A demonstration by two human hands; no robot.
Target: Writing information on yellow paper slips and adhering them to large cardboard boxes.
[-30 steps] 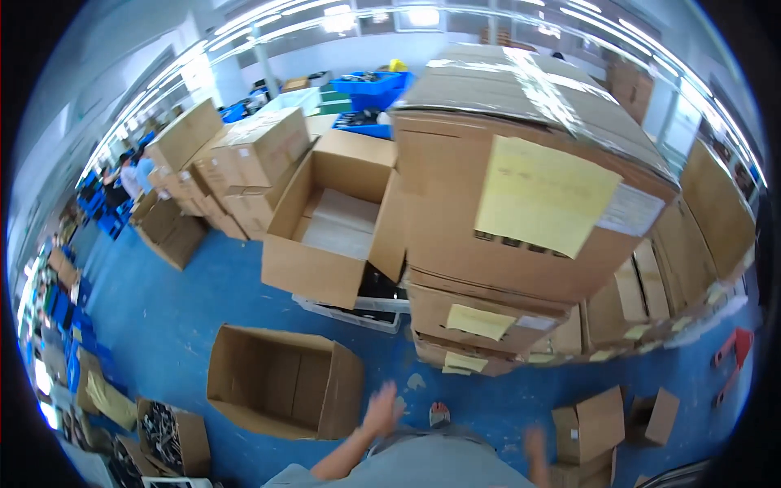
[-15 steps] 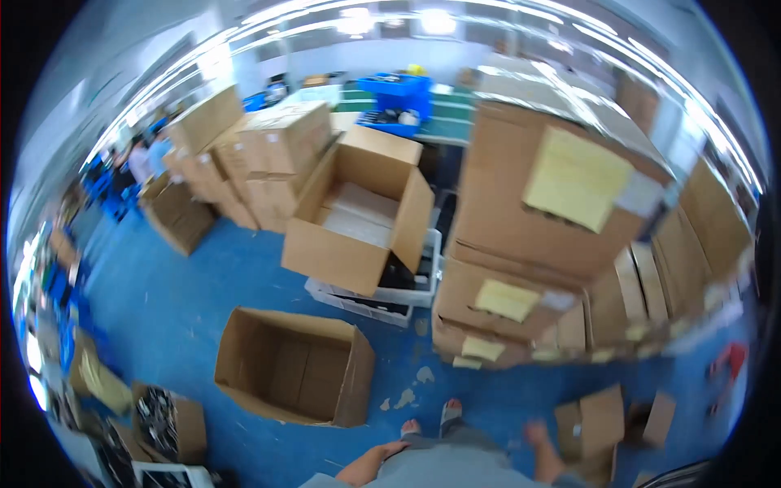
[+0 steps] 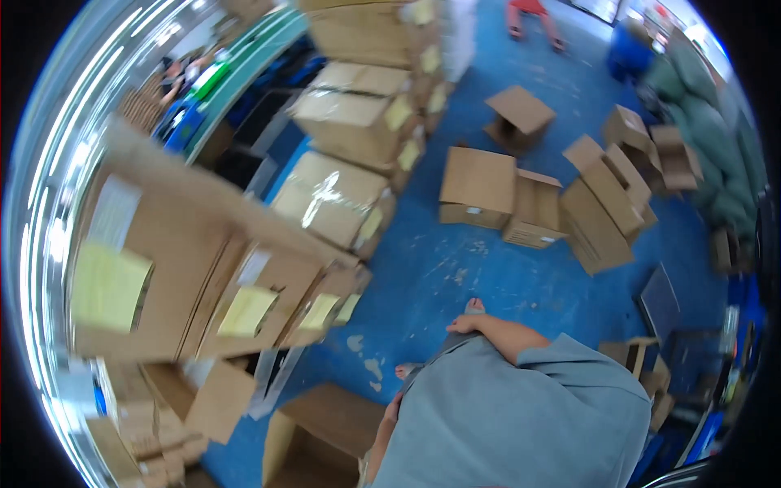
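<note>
My right hand hangs in front of my right thigh, its fingers curled in and nothing seen in them. My left hand is low beside my left thigh, partly hidden by my grey clothing, and its fingers are not clear. Neither hand touches a box. Nearest to my left hand is an open, empty-looking cardboard box on the floor. Ahead of my right hand, across bare floor, stand a closed-looking carton and an open carton.
Tall stacked cartons with yellow paper labels rise close on my left. Taped cartons continue the row ahead. More open boxes lie at the right, near green sacks. A person's red-clad legs show far ahead.
My view has swung to the right. The label-covered stack is now on my left, the open floor box is at the lower left, and the loose boxes are ahead.
</note>
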